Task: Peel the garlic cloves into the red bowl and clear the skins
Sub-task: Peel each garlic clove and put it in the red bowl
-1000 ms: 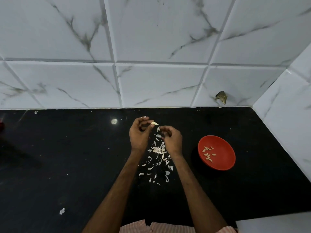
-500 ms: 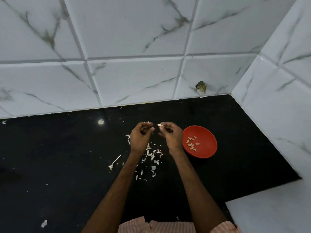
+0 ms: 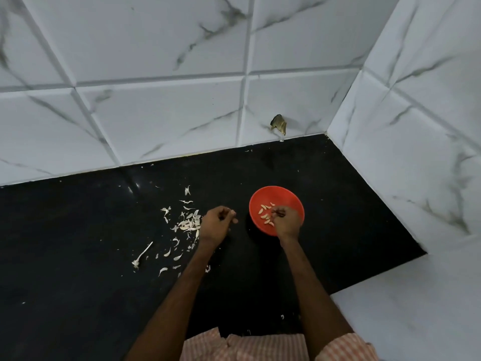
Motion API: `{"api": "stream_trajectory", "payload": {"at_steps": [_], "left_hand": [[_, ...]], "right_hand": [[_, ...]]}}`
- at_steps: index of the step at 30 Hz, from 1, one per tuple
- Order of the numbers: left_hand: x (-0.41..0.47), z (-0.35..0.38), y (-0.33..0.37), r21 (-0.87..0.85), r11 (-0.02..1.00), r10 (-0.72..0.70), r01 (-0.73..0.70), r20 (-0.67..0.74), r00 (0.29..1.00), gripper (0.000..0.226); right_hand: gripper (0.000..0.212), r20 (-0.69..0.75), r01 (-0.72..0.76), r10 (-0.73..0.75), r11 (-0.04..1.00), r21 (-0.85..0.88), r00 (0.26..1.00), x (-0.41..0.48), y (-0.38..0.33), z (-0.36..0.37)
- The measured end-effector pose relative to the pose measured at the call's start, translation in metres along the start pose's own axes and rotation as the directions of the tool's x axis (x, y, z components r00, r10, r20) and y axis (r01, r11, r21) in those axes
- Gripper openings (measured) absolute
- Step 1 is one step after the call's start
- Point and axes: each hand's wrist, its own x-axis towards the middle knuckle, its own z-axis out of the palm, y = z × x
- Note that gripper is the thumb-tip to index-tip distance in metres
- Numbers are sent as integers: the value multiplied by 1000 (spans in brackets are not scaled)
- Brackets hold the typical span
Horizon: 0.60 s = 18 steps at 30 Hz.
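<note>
Obs: right hand (image 3: 285, 221) over red bowl (image 3: 279, 190), left hand (image 3: 217, 225) at the bowl's 9 o'clock
Fingers of both hands curled, cannot tell if they grasp anything; peeled garlic cloves (image 3: 265, 216) lie in the bowl; skins (image 3: 188, 222) scattered on black tabletop (image 3: 78, 269) at 9 o'clock of left hand, stem (image 3: 142, 254) at 8 o'clock

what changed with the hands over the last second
The right hand took the peeled clove from between the hands and moved right, over the round red bowl; whether it has let go is unclear. The left hand stayed by the pale garlic skins on the black countertop.
</note>
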Motion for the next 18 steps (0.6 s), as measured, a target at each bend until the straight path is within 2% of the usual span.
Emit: {"api": "stream_trajectory", "payload": {"at_steps": [3, 5, 7, 9, 11, 14, 16, 18], "left_hand": [[-1, -7, -16, 54, 996, -66, 68, -38, 997, 32], [-5, -16, -27, 109, 987, -107, 117, -87, 990, 40], [-9, -29, -39, 171, 976, -109, 136, -157, 982, 34], [-13, -47, -51, 243, 960, -81, 141, -239, 968, 16], [-21, -67, -63, 314, 939, -46, 139, -286, 957, 3], [-37, -98, -82, 397, 897, -41, 194, -363, 931, 16], [-45, -113, -93, 357, 899, -86, 254, -424, 902, 18], [-51, -126, -104, 324, 904, -117, 280, -442, 889, 17]], "right_hand": [[21, 2, 131, -131, 987, -96, 991, -9, -17, 6], [18, 39, 265, -262, 960, -90, 964, -19, -30, 17], [19, 132, 409, -397, 909, -76, 908, -32, -42, 35], [21, 258, 532, -497, 842, -85, 828, -46, -48, 60], [22, 422, 580, -498, 810, -87, 758, -60, -50, 83], [24, 689, 612, -412, 789, -57, 596, -83, -40, 117], [29, 810, 722, -372, 686, -89, 454, -96, -32, 134], [31, 875, 815, -327, 567, -121, 358, -107, -23, 146]]}}
